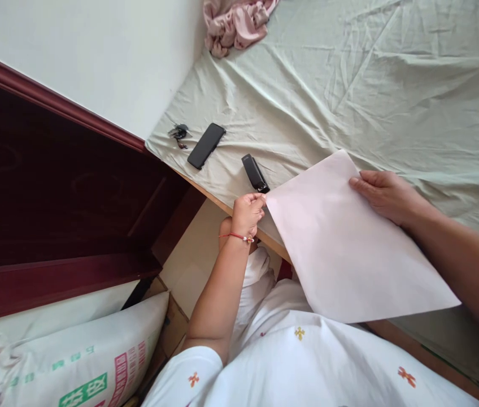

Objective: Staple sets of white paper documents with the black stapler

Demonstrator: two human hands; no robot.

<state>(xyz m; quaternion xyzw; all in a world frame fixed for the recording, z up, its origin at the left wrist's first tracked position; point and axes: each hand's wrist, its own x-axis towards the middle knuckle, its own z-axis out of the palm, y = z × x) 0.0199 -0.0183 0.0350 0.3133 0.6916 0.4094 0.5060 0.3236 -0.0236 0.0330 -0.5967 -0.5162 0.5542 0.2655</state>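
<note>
A large pale pink sheet of paper [341, 243] hangs over the near edge of a bed covered in a light green bedsheet [349, 85]. My left hand [247, 212] pinches the sheet's left corner with closed fingers. My right hand [386, 193] grips the paper's upper right edge, thumb on top. A black stapler [255, 172] lies on the bedsheet just above my left hand, apart from it.
A black phone [206, 145] and a bunch of keys [179, 133] lie near the bed's left corner. Crumpled pink cloth [235, 24] sits at the far edge. A dark red wooden cabinet [53, 186] stands left, with a printed white sack [82, 356] below.
</note>
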